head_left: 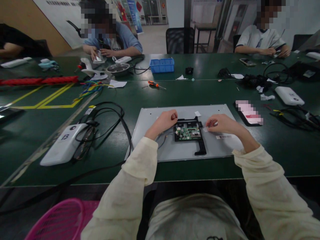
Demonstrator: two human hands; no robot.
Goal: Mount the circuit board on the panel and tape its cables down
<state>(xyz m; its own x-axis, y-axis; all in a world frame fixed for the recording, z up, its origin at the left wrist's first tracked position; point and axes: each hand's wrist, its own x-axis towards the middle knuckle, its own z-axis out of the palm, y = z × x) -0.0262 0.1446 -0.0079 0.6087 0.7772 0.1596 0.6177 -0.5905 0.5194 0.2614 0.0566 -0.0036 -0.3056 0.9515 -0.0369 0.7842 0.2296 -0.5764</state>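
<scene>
A grey metal panel (165, 155) lies flat on the green table. On it rests a black plastic frame (200, 146) with a green circuit board (186, 132) inside. My left hand (167, 120) is at the frame's upper left corner, fingers curled together; what they hold, if anything, is hidden. My right hand (218, 123) is just right of the frame, its fingertips pinched on a small clear piece (205, 129) over the panel. A thin grey cable (163, 141) runs left of the board. A white label (223, 137) is stuck on the panel near my right wrist.
A white power bank (63, 143) with coiled black cables (120, 115) lies left of the panel, a phone (248, 112) right. Beyond are an orange screwdriver (156, 85), a blue bin (162, 65) and a metal bowl (118, 68). People sit across the table.
</scene>
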